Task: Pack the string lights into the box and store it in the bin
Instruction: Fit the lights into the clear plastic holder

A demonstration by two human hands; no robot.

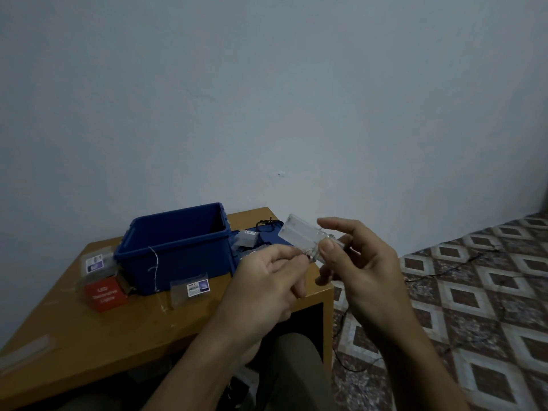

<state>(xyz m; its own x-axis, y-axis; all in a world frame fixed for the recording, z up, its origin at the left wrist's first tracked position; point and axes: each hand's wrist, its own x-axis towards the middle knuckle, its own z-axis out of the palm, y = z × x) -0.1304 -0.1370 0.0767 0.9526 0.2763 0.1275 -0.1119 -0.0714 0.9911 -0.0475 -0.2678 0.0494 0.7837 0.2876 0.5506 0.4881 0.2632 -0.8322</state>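
My right hand (358, 262) grips a clear plastic battery case (302, 232) of the string lights, thumb on its lower end, above the table's right corner. My left hand (267, 280) pinches the thin wire at the case's lower end. A blue plastic bin (178, 247) stands open on the wooden table (89, 345), with a thin silver wire (154, 268) hanging over its front rim. A red box (103, 293) marked LED lies left of the bin's front.
Two clear packets with labels lie on the table, one (191, 290) in front of the bin, one (95, 264) behind the red box. Another battery case (247, 238) and dark wire (267, 225) lie right of the bin. Dark wire trails over the patterned floor (474, 292).
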